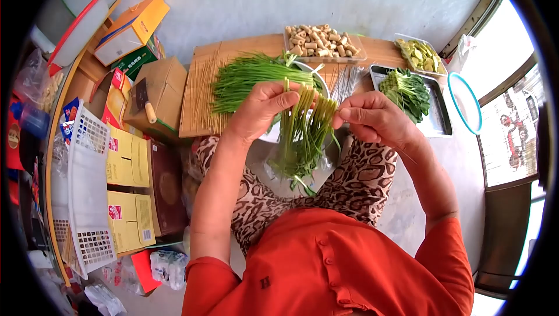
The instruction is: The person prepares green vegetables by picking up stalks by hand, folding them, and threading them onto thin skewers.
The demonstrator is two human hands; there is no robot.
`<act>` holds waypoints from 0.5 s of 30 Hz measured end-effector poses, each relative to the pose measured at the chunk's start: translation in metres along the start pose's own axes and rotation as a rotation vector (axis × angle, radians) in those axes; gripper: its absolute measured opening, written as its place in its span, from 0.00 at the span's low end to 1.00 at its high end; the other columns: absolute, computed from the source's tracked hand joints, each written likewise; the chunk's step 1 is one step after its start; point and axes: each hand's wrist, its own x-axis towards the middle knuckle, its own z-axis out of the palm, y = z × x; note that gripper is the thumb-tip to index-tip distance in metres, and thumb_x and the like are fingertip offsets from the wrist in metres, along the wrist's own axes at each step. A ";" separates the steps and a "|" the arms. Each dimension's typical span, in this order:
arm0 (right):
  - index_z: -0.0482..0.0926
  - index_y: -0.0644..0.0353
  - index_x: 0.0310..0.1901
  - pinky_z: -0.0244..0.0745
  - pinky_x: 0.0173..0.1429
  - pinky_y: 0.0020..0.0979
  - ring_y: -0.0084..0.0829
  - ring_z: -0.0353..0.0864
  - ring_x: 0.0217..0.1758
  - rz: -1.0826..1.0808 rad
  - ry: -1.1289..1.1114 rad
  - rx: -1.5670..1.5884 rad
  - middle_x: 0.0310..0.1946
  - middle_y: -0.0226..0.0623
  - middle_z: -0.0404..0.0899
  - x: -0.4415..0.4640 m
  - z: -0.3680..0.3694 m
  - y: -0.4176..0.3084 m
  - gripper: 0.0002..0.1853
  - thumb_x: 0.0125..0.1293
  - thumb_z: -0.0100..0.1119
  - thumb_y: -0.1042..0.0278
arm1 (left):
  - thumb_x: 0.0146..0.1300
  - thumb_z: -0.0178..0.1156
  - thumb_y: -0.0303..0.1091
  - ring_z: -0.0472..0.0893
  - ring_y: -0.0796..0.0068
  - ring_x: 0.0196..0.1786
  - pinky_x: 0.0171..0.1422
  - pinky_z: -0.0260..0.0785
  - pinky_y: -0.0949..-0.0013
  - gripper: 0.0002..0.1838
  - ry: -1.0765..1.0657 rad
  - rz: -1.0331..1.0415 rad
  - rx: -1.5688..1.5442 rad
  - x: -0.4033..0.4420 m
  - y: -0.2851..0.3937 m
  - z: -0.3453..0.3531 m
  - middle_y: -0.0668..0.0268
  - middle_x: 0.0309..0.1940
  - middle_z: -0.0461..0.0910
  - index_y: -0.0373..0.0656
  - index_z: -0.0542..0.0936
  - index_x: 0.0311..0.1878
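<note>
A row of green stems (305, 124) hangs between my two hands, with the leafy ends down over my lap. My left hand (265, 109) pinches the upper left end of the row. At its right end my right hand (372, 118) has thumb and forefinger pressed together; a thin skewer seems to run between the hands, mostly hidden by the stems. Behind them a large pile of long green chives (250, 80) lies on a wooden board (195, 106), partly over a white bowl (320, 83). Loose wooden skewers (204, 92) lie left of the pile.
Behind stand a tub of beige rolled pieces (323, 42) and a tub of green slices (420, 55). A metal tray (439, 112) holds leafy greens (407, 92), beside metal skewers (347, 80). A cardboard box (166, 92), a knife (150, 111) and a white basket (87, 188) are at left.
</note>
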 end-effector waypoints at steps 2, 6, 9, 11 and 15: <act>0.81 0.65 0.37 0.44 0.16 0.19 0.12 0.52 0.11 -0.004 -0.007 0.014 0.09 0.21 0.60 0.001 -0.001 0.003 0.14 0.71 0.50 0.64 | 0.65 0.59 0.35 0.78 0.82 0.46 0.55 0.68 0.76 0.14 -0.033 -0.011 0.004 0.001 -0.003 -0.002 0.68 0.42 0.83 0.36 0.81 0.48; 0.80 0.66 0.37 0.43 0.16 0.19 0.12 0.52 0.11 0.013 -0.019 0.049 0.09 0.21 0.60 0.001 -0.005 0.005 0.13 0.71 0.50 0.65 | 0.65 0.59 0.37 0.77 0.82 0.47 0.55 0.68 0.76 0.15 -0.046 -0.023 0.031 0.002 -0.007 -0.002 0.68 0.43 0.82 0.36 0.81 0.48; 0.80 0.66 0.37 0.43 0.16 0.19 0.12 0.51 0.10 0.028 -0.034 0.089 0.09 0.21 0.60 0.000 -0.010 0.009 0.14 0.71 0.49 0.65 | 0.65 0.59 0.39 0.77 0.82 0.48 0.55 0.67 0.76 0.17 -0.108 -0.030 0.072 0.005 -0.002 0.002 0.68 0.44 0.82 0.35 0.80 0.49; 0.80 0.66 0.37 0.43 0.15 0.19 0.13 0.51 0.10 0.023 -0.052 0.098 0.09 0.21 0.60 -0.002 -0.012 0.011 0.14 0.71 0.49 0.65 | 0.65 0.59 0.40 0.77 0.81 0.47 0.55 0.67 0.76 0.18 -0.203 -0.001 0.096 0.008 -0.002 0.003 0.67 0.44 0.82 0.35 0.80 0.50; 0.81 0.66 0.37 0.44 0.15 0.18 0.12 0.53 0.10 0.065 -0.024 0.059 0.09 0.21 0.61 -0.008 -0.008 0.007 0.13 0.70 0.50 0.66 | 0.64 0.60 0.41 0.78 0.74 0.51 0.59 0.68 0.69 0.20 -0.195 -0.101 0.123 0.009 -0.007 0.004 0.60 0.47 0.82 0.33 0.80 0.49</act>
